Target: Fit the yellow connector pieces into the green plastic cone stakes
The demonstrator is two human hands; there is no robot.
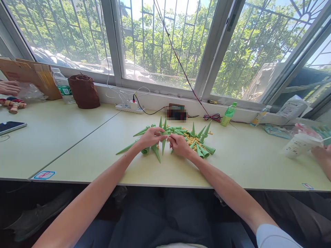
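At the far left, another person's hand [9,88] hovers over small wooden figures [13,106], with a flat device [12,128] nearer the edge of the tabletop [77,158]. Next along, a clear water bottle [64,88] stands just beside a brown pouch [84,92], both near the window wall. Then comes a white power strip [128,108] with cables plugged in.

In front of me, loose green spikes [126,147] lie left of and behind my wrist. My left hand [152,136] grips one green spike [163,148] between thumb and fingers, its point down. My right hand [179,144] is just beside it, fingertips pinched together; whatever is between them is too small for me to tell. Behind my hands sits a blurred dark object [176,113].

To the right of my right hand, small yellow pieces [191,140] lie heaped among more green spikes, some standing upright. Farther right, a green bottle [228,114] stands by a coiled cable [212,117], and at the far right a white cup [301,145] is near another person's arm [322,158]
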